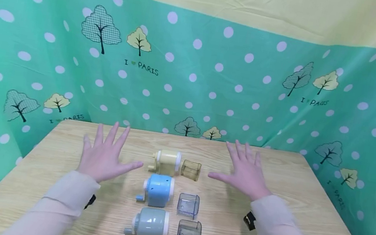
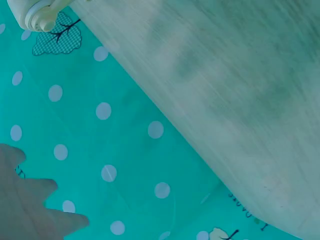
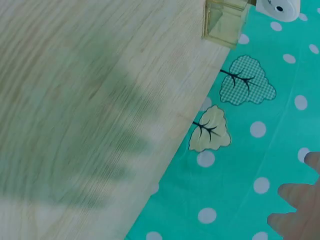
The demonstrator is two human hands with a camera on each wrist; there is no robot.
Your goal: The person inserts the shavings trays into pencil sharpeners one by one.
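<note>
We are seeing three pencil sharpeners standing in a row down the middle of the table (image 1: 12, 195): a yellow sharpener (image 1: 167, 163) at the far end, a blue sharpener (image 1: 158, 190) between, and a gray sharpener (image 1: 149, 227) nearest. Their cranks are pointing left and their white rims are facing right. Just right of each one, a see-through drawer is lying on the wood: a yellow drawer (image 1: 191, 170) far, a bluish drawer (image 1: 188, 206) in the middle, a gray drawer (image 1: 189, 233) near. Our left hand (image 1: 102, 158) is hovering left of the row, its fingers spread wide, its thumb pointing toward the yellow sharpener. Our right hand (image 1: 245, 173) is hovering to the right, its fingers also spread wide, its thumb pointing toward the yellow drawer. Pale sleeves (image 1: 69, 193) are covering both forearms. Beyond the table's far edge, a green dotted cloth (image 1: 183, 58) with printed trees is hanging.
</note>
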